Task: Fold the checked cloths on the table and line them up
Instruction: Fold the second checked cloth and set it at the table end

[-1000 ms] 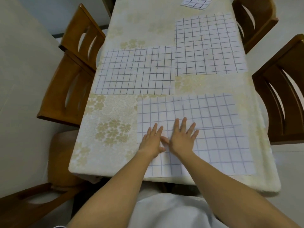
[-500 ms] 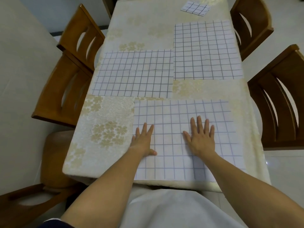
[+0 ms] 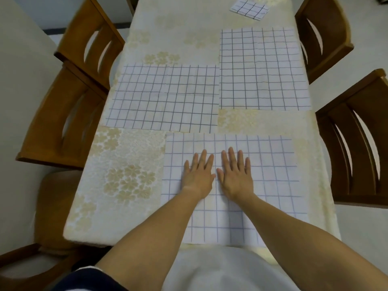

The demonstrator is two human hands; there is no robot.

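no readable text, labels, brands or numbers anywhere

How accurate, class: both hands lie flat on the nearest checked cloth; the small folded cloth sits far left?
Wrong side: head view shows the small folded cloth far right. The left hand and right hand lie flat on the nearest checked cloth.

Wooden chairs [image 3: 60, 118] flank both sides of a table [image 3: 88, 236] under a cream floral tablecloth [image 3: 126, 175], on pale floor [image 3: 19, 85].
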